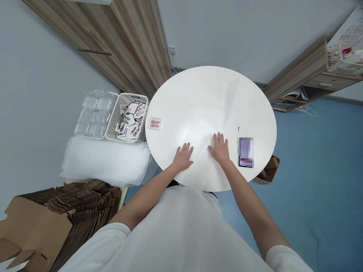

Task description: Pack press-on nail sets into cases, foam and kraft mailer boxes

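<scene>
Starting big: round glossy white tabletop (173, 105), close in front of the waist and directly under both palms, presumably for easy two-handed reach. Next: tall stack of flattened brown cardboard boxes (85, 215), near left, off the tabletop, likely to save surface space. Then: pile of thin translucent white plastic sheets (104, 158), laid flat beside the tabletop, probably to avoid creases. Beyond that: white perforated plastic basket (114, 121) of loose printed cards (129, 121), right by the left edge, apparently for left-side reach. Alongside: clear plastic boxes (90, 117) in neat rows, perhaps for quick counting.

Hands: both bare, both palm down. Left hand (183, 158): near the front edge, fingers fairly wide, nothing held. Right hand (220, 148): slightly farther forward, fingers wide, thumb out, nothing held. Seemingly flat for even pressure; cannot tell whether on bare tabletop or clear film, given faint straight lines and glare.

Smaller: dark-edged phone (246, 153) with pixelated purple screen, right of the right hand, probably aside but glanceable. Smallest: shallow clear plastic pack (154, 118) with two rows of pink ovals, at the left edge near the basket, well apart from the left hand, maybe for keeping out of the way.
</scene>
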`<state>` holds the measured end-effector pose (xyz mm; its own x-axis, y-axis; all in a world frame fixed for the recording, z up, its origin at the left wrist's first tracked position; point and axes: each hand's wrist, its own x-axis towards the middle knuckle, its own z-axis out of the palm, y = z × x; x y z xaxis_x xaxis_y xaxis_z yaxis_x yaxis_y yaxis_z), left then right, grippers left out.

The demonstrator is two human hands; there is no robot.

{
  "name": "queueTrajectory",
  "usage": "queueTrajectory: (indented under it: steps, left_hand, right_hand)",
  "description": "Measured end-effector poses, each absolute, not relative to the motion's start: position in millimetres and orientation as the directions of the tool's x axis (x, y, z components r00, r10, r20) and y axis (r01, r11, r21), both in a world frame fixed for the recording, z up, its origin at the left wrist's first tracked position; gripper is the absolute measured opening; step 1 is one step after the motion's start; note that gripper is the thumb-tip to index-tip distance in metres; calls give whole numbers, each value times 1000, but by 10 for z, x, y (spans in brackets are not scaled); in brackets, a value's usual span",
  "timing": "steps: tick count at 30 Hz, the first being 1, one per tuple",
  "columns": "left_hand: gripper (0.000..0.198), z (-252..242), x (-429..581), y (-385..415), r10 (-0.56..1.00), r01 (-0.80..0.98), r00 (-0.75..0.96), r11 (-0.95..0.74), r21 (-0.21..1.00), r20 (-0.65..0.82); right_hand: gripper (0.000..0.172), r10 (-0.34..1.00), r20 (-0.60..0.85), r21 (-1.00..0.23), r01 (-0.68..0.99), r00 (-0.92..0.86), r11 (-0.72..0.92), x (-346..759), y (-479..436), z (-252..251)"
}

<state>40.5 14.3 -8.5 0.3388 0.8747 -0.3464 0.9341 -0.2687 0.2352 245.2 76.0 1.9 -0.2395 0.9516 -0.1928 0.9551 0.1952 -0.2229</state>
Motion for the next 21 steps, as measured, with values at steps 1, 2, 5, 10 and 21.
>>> queueTrajectory:
  steps: [1,2,5,10,21]
  left_hand:
    - [69,-103,442,151,888,942,312,-244,229,-338]
    - [70,-118,481,163,900,949,287,-221,226,-327]
    - [70,-147,578,213,923,954,248,-181,238,-295]
    - [67,-116,595,224,924,941,285,-219,259,-254]
    - [61,-115,438,-327,883,931,354,-301,209,-307]
  right_hand:
    - [63,938,-217,-236,947,-272,220,2423,642,35]
    - [64,915,-252,-253,934,-315,252,2395,519,36]
    - [63,872,-347,-260,929,-345,265,2361,225,-31]
    - [61,855,-390,-225,936,-341,271,2507,201,-118]
    - [58,851,-366,-259,919,-377,296,2522,-140,-76]
